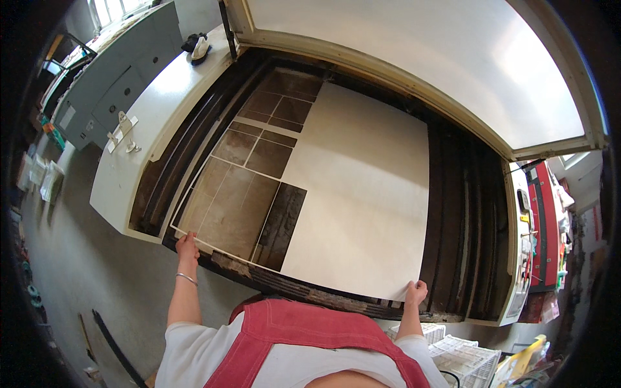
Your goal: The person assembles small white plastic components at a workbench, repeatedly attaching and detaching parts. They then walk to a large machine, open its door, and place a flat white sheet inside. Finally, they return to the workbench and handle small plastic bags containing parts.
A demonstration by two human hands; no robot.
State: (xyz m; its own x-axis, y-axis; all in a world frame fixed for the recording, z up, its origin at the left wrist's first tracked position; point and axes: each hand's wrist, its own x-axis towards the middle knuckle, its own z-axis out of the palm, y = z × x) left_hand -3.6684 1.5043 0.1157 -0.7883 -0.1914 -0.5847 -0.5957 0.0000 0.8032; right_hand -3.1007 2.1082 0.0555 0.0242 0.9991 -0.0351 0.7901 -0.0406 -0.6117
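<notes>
A large cream-white sheet [362, 187] lies over the dark bed of a machine with its lid raised. Its right part is solid, while thin strips frame rectangular openings on the left. Brownish panels [236, 194] show within those openings, and one opening reveals the dark bed. My left hand [187, 247] is closed on the thin strip at the sheet's near left corner. At the near right corner, my right hand [416, 293] pinches the sheet's edge between thumb and fingers.
The raised lid [414, 58] spans the far side. On the left rim [168, 87] are a metal latch [121, 131] and a small black-and-white item [197, 48]. A grey machine [119, 77] stands left, a red one [548, 226] right. White crates [462, 359] sit at lower right.
</notes>
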